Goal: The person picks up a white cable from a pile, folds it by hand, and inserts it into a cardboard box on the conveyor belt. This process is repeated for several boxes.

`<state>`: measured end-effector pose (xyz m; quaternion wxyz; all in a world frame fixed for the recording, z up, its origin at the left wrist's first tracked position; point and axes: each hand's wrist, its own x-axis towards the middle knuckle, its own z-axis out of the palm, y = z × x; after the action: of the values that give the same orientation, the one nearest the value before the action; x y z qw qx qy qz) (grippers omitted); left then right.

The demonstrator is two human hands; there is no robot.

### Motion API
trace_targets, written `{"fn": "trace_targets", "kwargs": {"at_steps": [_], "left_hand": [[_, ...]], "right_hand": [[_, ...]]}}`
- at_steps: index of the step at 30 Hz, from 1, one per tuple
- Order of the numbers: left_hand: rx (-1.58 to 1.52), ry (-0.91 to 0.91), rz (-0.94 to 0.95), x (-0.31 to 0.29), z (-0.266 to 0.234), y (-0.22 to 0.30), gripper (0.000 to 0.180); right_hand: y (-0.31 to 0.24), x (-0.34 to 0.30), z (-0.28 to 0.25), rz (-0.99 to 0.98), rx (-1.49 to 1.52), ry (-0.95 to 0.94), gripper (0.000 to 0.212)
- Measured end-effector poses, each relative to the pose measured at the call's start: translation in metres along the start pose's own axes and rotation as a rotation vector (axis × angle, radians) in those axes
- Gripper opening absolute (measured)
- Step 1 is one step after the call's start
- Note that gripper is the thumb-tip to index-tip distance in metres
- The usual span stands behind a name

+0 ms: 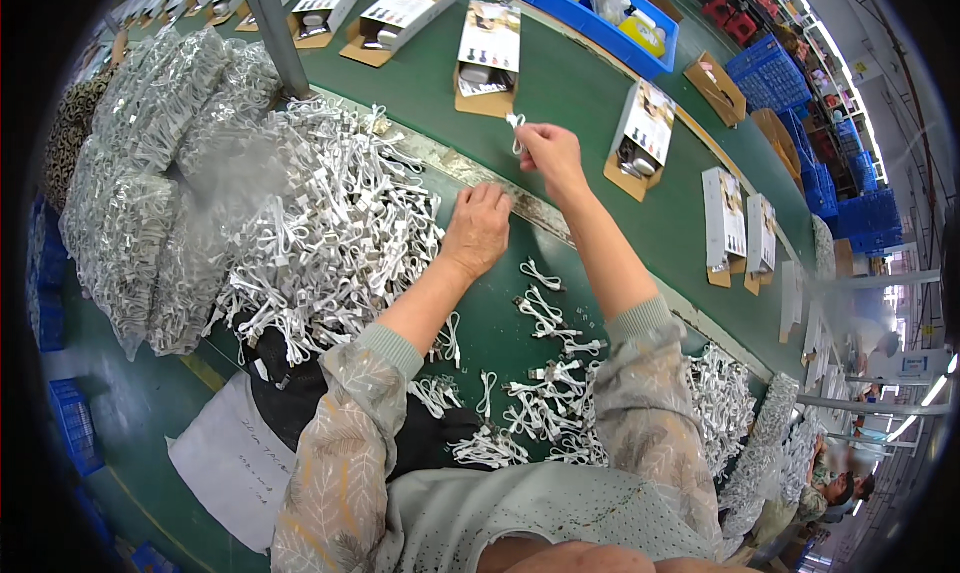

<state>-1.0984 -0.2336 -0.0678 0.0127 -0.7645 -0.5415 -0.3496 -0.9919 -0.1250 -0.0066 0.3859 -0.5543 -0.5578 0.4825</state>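
My right hand [552, 161] reaches over the green conveyor belt [400, 83], its fingers pinching a short white USB cable [516, 131]. That cable is held just in front of an open-ended box [490, 48] with white printed sides and a brown cardboard flap. Closer to me, my left hand [478, 229] is at the belt's metal edge, fingers curled and together; their tips are hidden, and what they hold, if anything, does not show. To its left rises a large pile of bundled white cables [330, 223]. More loose cables [555, 403] lie on the green table between my forearms.
Similar boxes stand along the belt, including one [645, 128] right of my hand. Clear plastic bags of cables [150, 173] are heaped at far left, near a metal post [275, 33]. A blue bin [590, 18] sits beyond the belt. White paper [235, 463] lies lower left.
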Motion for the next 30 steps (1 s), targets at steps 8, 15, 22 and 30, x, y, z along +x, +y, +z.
{"fn": "trace_targets", "kwargs": {"at_steps": [8, 15, 22, 30], "left_hand": [[-0.008, 0.024, 0.015, 0.014, 0.007, -0.015, 0.016], [0.011, 0.024, -0.023, 0.006, 0.006, 0.002, 0.014], [-0.006, 0.034, -0.001, -0.024, -0.047, 0.105, 0.017], [0.483, -0.151, -0.284, 0.036, -0.169, 0.169, 0.036]], "right_hand": [[0.008, 0.104, 0.036, -0.194, -0.670, 0.432, 0.028], [0.028, -0.010, -0.031, -0.557, -0.713, 0.155, 0.029], [0.025, -0.221, -0.130, -0.367, -0.460, 0.064, 0.025], [-0.060, -0.232, -0.152, -0.518, -0.408, -0.171, 0.033]]}}
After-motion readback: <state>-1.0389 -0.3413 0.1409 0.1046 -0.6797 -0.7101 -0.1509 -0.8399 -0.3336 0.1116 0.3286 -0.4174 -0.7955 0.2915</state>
